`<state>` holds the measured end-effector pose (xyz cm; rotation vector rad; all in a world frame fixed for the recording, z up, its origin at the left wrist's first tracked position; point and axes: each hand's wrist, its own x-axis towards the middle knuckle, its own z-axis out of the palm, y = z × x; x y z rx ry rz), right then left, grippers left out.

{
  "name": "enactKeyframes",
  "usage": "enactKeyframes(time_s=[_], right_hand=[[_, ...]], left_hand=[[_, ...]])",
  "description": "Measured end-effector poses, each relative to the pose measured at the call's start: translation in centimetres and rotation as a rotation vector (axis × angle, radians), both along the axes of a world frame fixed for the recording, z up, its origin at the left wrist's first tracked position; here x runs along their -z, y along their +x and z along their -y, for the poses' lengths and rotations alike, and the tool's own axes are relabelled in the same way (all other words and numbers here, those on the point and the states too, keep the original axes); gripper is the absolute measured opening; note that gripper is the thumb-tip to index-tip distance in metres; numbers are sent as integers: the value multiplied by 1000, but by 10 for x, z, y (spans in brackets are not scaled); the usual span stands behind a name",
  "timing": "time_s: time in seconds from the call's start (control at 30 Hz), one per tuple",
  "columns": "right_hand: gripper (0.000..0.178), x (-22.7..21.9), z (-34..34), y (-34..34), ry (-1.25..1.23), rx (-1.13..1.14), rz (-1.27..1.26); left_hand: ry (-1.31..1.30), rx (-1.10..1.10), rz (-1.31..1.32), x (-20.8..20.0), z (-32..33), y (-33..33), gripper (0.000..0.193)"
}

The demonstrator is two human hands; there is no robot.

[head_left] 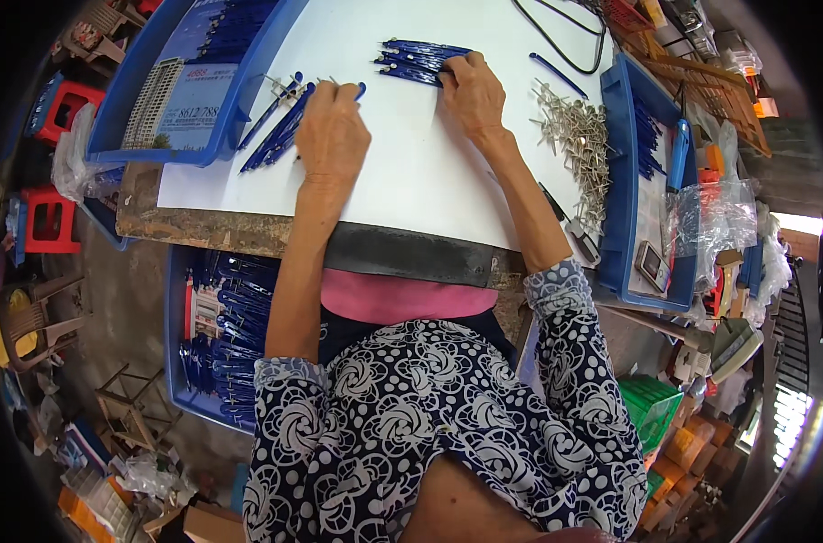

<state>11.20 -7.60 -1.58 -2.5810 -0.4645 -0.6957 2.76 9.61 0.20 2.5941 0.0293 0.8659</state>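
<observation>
My left hand (333,136) is closed in a pinch over the white work surface. A glossy blue tip juts out past its fingertips, so it seems to grip a slim blue strip (361,90). Beside and partly under it lies a loose group of blue strips (271,143), some with silvery pins at their upper ends. My right hand (476,95) bends its fingers down onto the right end of a row of blue strips (411,61) laid side by side. Its fingertips are pressed together there; whether they pinch one strip or several is hidden.
Silvery pins (579,145) lie heaped at the right, near a single blue strip (558,75) and a dark-handled tool (565,217). Blue trays stand at the left (235,127) and right (618,181). A lower blue tray (178,362) holds many strips. A black cable (570,63) curls at the back.
</observation>
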Motion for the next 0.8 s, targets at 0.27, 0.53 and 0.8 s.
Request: enactKeyframes(time_s=[0.27,0.53,0.8], right_hand=[[10,-3,-6,3,-255,-105,51],[17,-10,-1,-13,-177,-127,61],[11,-44,27,-93,64,-284,-169]], left_hand=[[-165,136,-41,8,20,-2,13],[-195,234,71,8,24,-3,21],[177,535,149,-11,56,-19,40]])
